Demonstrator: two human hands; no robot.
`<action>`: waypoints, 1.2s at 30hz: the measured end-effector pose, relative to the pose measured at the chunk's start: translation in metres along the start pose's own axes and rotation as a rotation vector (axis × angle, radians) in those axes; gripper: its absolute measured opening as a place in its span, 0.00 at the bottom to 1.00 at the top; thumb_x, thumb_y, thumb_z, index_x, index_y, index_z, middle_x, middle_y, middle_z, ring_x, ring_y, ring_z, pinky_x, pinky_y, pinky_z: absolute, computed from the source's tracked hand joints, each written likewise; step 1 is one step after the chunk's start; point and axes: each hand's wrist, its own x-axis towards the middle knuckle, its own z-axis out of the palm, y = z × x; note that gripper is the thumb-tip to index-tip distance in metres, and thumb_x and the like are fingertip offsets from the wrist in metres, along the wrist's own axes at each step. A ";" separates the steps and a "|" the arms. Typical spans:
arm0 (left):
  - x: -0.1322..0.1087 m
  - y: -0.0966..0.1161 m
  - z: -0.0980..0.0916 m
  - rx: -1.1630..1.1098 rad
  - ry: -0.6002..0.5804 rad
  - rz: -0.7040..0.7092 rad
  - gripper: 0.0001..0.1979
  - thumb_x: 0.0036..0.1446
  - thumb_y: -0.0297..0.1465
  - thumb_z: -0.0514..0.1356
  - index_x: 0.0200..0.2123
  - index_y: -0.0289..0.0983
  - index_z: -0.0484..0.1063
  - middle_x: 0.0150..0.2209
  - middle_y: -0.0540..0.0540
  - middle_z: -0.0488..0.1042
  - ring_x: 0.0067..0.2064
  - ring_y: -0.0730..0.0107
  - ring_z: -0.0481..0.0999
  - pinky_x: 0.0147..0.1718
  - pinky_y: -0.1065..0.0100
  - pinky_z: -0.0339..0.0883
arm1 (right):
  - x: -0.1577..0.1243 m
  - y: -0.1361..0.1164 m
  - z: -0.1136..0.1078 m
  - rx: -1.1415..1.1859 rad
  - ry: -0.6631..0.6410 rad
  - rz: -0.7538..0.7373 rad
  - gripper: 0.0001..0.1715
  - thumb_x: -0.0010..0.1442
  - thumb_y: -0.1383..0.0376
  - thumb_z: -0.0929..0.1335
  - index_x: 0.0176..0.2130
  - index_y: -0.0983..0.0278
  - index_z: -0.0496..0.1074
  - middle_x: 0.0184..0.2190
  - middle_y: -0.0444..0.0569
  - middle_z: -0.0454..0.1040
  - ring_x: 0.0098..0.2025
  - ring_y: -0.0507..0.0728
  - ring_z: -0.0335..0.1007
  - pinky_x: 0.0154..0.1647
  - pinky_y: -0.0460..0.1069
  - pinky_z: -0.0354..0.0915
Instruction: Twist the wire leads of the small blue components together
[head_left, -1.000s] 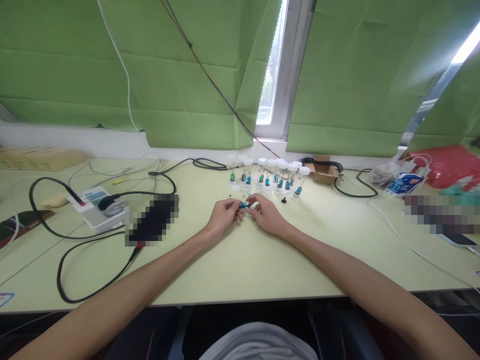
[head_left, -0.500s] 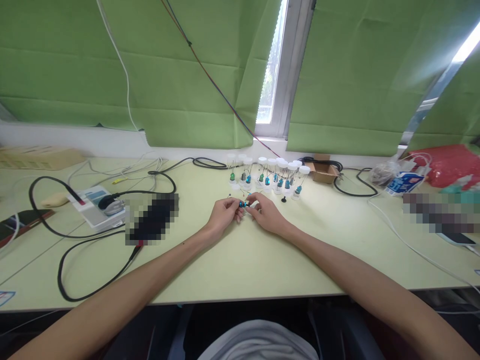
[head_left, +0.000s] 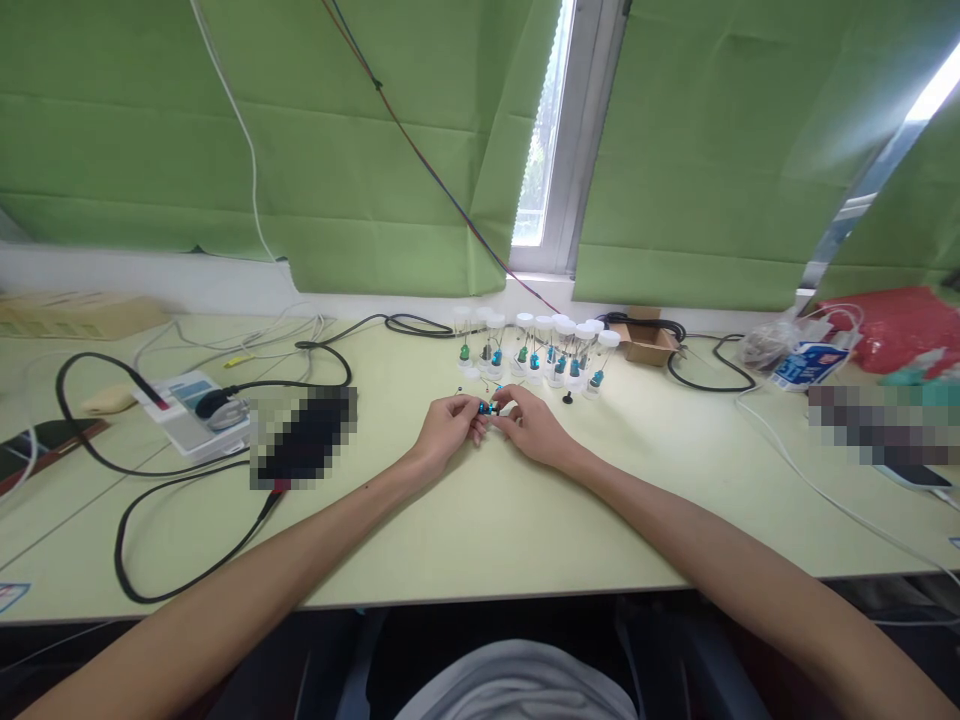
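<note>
A small blue and black part [head_left: 487,408] is between my two hands, too small to name more exactly. My left hand [head_left: 448,428] pinches its left end between thumb and fingers. My right hand [head_left: 531,424] closes its thumb and forefinger on the right end. Just beyond the hands stand several clear tubes with white caps [head_left: 525,322], each with a small green, blue or grey piece and a thin stem inside. A small black piece [head_left: 568,398] lies on the table to the right of my right hand.
On the left of the table [head_left: 420,540] are a white and blue box [head_left: 196,415], looped black cables [head_left: 124,540] and a blurred-out dark object [head_left: 304,440]. An open cardboard box [head_left: 646,348] stands at the back. Farther right are a red bag [head_left: 907,335] and a phone [head_left: 913,474].
Both hands stay in nearly the same place. The right fingertips have shifted very slightly at the end of the blue and black part.
</note>
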 end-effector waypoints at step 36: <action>-0.001 0.001 0.000 0.003 -0.015 0.005 0.10 0.53 0.34 0.60 0.27 0.32 0.73 0.26 0.43 0.73 0.24 0.73 0.70 0.23 0.69 0.65 | 0.000 0.000 0.000 0.061 -0.044 0.028 0.10 0.65 0.60 0.60 0.45 0.62 0.64 0.32 0.43 0.70 0.23 0.49 0.66 0.32 0.48 0.64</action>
